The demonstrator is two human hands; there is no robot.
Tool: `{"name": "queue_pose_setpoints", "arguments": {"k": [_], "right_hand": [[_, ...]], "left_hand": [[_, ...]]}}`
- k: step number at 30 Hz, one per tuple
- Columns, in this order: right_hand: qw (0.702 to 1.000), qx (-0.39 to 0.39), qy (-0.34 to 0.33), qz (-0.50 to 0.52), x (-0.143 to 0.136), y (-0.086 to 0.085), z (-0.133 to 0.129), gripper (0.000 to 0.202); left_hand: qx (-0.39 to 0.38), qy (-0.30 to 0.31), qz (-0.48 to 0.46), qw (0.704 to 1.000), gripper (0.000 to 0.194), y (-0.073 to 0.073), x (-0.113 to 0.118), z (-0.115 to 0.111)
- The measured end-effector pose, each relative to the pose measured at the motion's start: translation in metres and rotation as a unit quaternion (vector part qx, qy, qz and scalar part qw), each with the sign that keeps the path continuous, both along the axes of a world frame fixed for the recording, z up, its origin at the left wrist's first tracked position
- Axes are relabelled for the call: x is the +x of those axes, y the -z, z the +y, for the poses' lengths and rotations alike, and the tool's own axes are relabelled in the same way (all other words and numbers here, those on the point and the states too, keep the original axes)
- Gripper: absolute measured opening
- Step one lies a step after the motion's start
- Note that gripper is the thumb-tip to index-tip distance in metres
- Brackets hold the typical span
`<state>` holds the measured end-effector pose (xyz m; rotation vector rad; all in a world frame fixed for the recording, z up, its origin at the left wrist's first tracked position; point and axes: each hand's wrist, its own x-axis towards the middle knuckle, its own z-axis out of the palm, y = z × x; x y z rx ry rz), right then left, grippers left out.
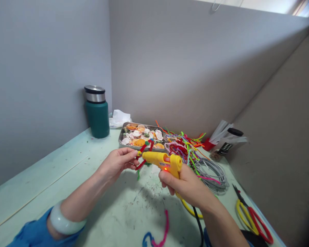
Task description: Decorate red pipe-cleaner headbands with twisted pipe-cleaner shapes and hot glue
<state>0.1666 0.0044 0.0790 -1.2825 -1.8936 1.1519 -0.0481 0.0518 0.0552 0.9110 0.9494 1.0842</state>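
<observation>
My right hand (pixel 179 180) is wrapped round a yellow hot glue gun (pixel 159 158), whose small red light is lit. Its nozzle points left, close to the fingertips of my left hand (pixel 125 159). Pinched in those fingers is a bent red pipe cleaner (pixel 141 166) with bits of green and blue on it. Whether the nozzle touches it I cannot tell. Behind the pipe cleaner stands a metal tray (pixel 120 143) filled with seashells (pixel 137 133). A black cord runs down beneath my right wrist.
Many coloured pipe cleaners (pixel 181 142) are heaped right of the tray, beside a grey wire coil (pixel 213 176). Scissors (pixel 249 216) lie at the right edge. A green bottle (pixel 97 115) stands back left. A thin stick (pixel 41 192) lies left. Pink and blue pipe cleaners (pixel 164 231) lie in front.
</observation>
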Motion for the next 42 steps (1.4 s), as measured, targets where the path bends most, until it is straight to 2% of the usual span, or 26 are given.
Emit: {"name": "queue_pose_setpoints", "arguments": {"k": [19, 25, 28, 30, 34, 37, 39, 40, 42], "right_hand": [[1.000, 0.012, -0.004, -0.003, 0.002, 0.002, 0.000, 0.035], [0.999, 0.020, -0.009, -0.047, 0.008, -0.006, -0.002, 0.034], [0.989, 0.055, -0.046, -0.130, 0.006, -0.009, -0.006, 0.034], [0.970, 0.105, -0.071, -0.209, -0.002, -0.005, -0.009, 0.035], [0.930, 0.175, -0.104, -0.307, -0.026, 0.017, -0.015, 0.036], [0.923, 0.183, -0.164, -0.295, -0.035, 0.028, -0.014, 0.045], [0.936, 0.173, -0.187, -0.244, -0.035, 0.028, -0.010, 0.045], [0.948, 0.170, -0.166, -0.213, -0.034, 0.028, -0.007, 0.040], [0.969, 0.178, -0.062, -0.158, -0.035, 0.028, 0.000, 0.025]], "left_hand": [[0.013, 0.006, 0.019, 1.000, 0.015, -0.001, 0.000, -0.001], [0.015, -0.001, 0.018, 1.000, 0.017, -0.001, 0.000, 0.000], [0.011, -0.005, 0.013, 1.000, 0.018, -0.001, -0.001, 0.000], [0.010, -0.007, 0.013, 1.000, 0.019, -0.001, -0.001, 0.000], [0.020, 0.002, 0.017, 1.000, 0.020, 0.000, -0.002, 0.001], [0.025, 0.005, 0.021, 0.999, 0.020, 0.000, -0.002, 0.000], [0.026, 0.012, 0.024, 0.999, 0.020, -0.001, -0.001, -0.002], [0.028, 0.017, 0.025, 0.999, 0.020, -0.002, 0.000, -0.003], [0.031, 0.030, 0.025, 0.999, 0.020, -0.002, 0.002, -0.006]]}}
